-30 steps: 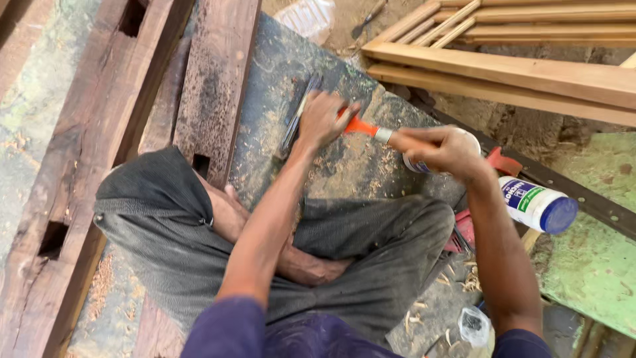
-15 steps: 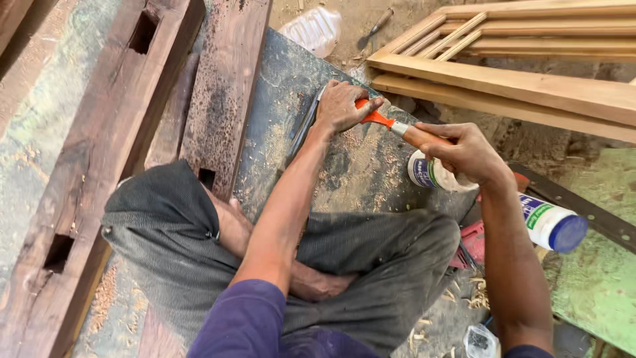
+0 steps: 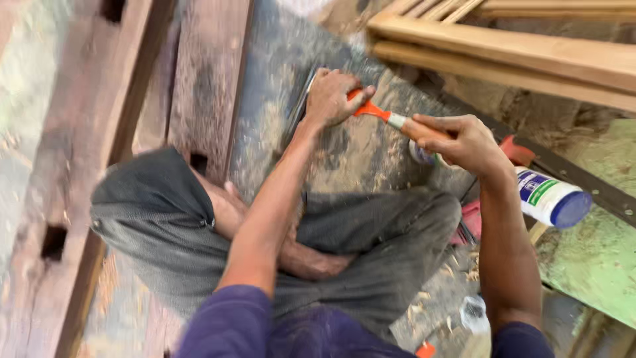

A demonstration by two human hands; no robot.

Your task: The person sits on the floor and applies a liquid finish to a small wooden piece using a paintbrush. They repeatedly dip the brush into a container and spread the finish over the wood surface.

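I sit cross-legged in grey trousers on a dusty grey slab (image 3: 371,152). My left hand (image 3: 334,96) presses down on a dark flat strip (image 3: 301,106) at the slab's far part and also pinches the orange tip (image 3: 368,109) of a tool. My right hand (image 3: 460,142) grips that tool's handle; a short white band shows between the two hands. Under my right hand a small white round container (image 3: 421,154) peeks out. The picture is blurred.
Dark mortised timber beams (image 3: 126,99) lie to the left. A pale wooden frame (image 3: 530,59) lies at the upper right. A white bottle with a blue cap (image 3: 553,199) rests on its side right of my arm, near a red tool (image 3: 470,222) and a green surface (image 3: 596,265).
The view has shifted and blurred. Both hands stay on the orange tool, now seen a little lower in the picture; the right hand covers more of the round container.
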